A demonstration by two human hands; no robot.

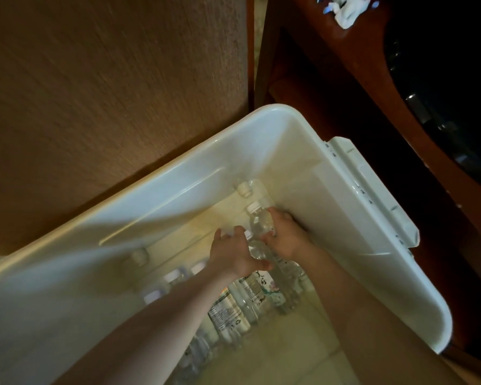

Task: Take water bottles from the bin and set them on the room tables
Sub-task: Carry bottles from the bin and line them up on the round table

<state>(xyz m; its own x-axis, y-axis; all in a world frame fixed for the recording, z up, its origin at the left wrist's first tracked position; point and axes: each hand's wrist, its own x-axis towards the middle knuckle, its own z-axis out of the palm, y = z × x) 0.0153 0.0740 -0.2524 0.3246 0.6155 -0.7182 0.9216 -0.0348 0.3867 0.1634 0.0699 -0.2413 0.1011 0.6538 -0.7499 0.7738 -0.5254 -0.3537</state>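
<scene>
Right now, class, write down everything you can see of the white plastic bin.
The bin is a deep, white, glossy plastic tub with rounded corners, a rolled rim and a latch on one end. It stands open, with no lid on, beside a brown textured surface. On its floor water bottles lie in a row. The left hand and right hand reach inside, each gripping one.
</scene>
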